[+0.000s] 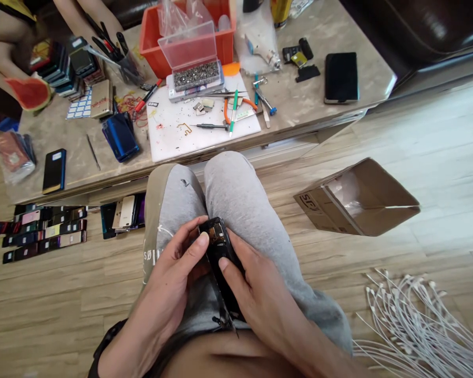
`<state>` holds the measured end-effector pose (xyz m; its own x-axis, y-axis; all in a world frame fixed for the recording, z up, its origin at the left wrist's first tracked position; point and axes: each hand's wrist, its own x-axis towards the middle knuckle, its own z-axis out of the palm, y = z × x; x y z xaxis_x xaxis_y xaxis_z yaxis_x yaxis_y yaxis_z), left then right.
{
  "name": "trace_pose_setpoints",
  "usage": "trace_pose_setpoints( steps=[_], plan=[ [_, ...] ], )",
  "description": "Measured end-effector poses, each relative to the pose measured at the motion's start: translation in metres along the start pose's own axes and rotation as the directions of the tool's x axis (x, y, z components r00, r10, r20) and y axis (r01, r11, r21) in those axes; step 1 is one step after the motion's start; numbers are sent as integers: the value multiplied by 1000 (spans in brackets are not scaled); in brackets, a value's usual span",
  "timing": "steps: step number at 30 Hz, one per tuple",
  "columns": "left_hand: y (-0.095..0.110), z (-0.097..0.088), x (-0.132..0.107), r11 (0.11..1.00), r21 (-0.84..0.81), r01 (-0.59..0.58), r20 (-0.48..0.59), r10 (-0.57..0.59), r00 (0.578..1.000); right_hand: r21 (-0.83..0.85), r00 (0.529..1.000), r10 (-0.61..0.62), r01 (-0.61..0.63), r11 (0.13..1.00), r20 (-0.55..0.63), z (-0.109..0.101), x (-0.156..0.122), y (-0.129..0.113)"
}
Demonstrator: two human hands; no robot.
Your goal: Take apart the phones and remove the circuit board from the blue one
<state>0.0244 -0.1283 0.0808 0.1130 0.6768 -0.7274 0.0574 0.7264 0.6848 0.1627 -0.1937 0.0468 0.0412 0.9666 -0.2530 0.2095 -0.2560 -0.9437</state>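
Above my lap I hold a black smartphone [229, 286], its back cover off at the top so that some inner parts show. My left hand [181, 262] grips its upper left edge, thumb on the exposed part. Round its right side is my right hand [252, 278], with the thumb lying on the black surface. A thin dark flap or strip stands off the phone's lower left side; I cannot tell whether it is the loosened cover. On the table ahead lies a white mat [169, 139] with a screwdriver [211, 126], green tweezers [234, 113] and orange-handled pliers [240, 105].
A clear box of screws [196, 76] stands before an orange bin [150, 47]. Phones lie stacked on the table and in rows on the floor [43, 233]. An open cardboard box [331, 210] and white cables [413, 315] are at right. Another person's legs [3, 52] show at upper left.
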Motion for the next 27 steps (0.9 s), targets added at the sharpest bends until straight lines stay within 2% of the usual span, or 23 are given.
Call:
trace_pose_setpoints(
  steps=[4,10,16,21,27],
  plan=[
    [-1,1,0,1000,-4,-12,9,12,1000,-37,999,52,-52,998,-5,-4,4,-2],
    [-4,3,4,1000,-12,-25,8,25,1000,-50,998,58,-57,997,19,-15,12,-10],
    [-7,6,4,996,47,-72,8,71,997,-167,978,207,-202,965,11,-23,23,-18],
    [-10,8,4,987,89,-137,-20,139,990,-228,974,225,-221,948,-10,-24,27,-20],
    [-12,6,5,987,100,-126,-10,128,992,-225,970,244,-234,946,19,-24,27,-15]
  ],
)
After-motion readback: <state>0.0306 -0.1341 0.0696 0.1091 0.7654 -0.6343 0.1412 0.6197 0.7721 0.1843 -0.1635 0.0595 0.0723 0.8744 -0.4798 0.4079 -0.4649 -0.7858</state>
